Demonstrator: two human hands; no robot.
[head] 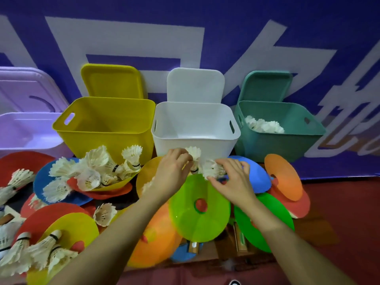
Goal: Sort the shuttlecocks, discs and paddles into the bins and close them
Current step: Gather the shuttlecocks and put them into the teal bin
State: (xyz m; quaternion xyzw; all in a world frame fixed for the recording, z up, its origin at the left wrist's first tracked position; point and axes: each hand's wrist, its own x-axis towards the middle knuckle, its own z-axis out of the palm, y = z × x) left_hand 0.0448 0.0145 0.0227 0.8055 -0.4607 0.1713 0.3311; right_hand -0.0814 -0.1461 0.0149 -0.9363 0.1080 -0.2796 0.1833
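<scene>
My left hand (173, 169) is curled round a white shuttlecock (194, 154), pinching it just in front of the white bin (195, 136). My right hand (232, 177) has fingers bent over a second shuttlecock (211, 169), gripping its feathers, right beside the first one. Both hands are close together above the light green disc (200, 208).

Four bins stand in a row at the back, all uncovered, with their lids leaning behind them: purple bin (28, 130) far left, yellow bin (107, 126), white bin, teal bin (279, 130). The teal bin already holds a heap of shuttlecocks (264, 125); I can't see anything in the yellow or white ones from this angle. Yellow lid (112, 81), white lid (195, 85) and teal lid (267, 86) are upright against the purple banner (205, 27).

In front there is a mess of discs: blue disc (257, 175) and orange disc (284, 175) to the right, dark green disc (265, 225) under my right forearm, a big orange disc (156, 243) under my left forearm. A cluster of loose shuttlecocks (98, 167) lies on discs in front of the yellow bin, more at lower left (35, 254). A wooden paddle handle (194, 246) is partly seen beneath the green disc.
</scene>
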